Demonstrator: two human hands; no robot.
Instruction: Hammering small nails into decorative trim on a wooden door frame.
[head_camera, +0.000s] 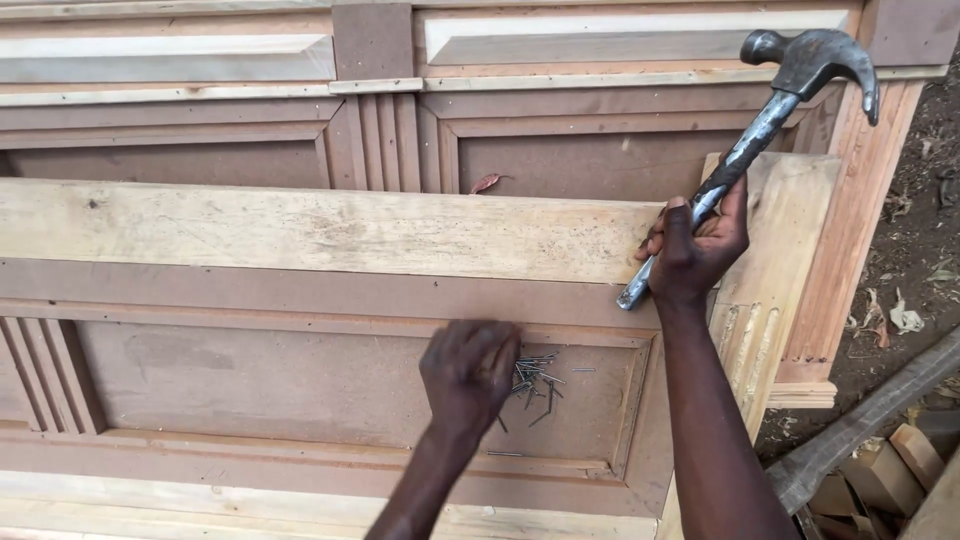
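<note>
Nails (536, 372): loose pile on recessed door panel (250, 375), touching left hand (470, 372) on its right side. L fingers curled down into pile, grip blurred, can't tell if pinching. Right hand (695, 250) fist-closed round claw hammer (760, 130), handle slanting up-right, head raised well above pale plank (320, 230).

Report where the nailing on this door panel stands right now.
Done: the pale plank already lies across the panelled door frame. In hand: the right hand holds a claw hammer raised, while the left hand reaches into the loose nails. Left: no driven nail shows in the plank.
</note>
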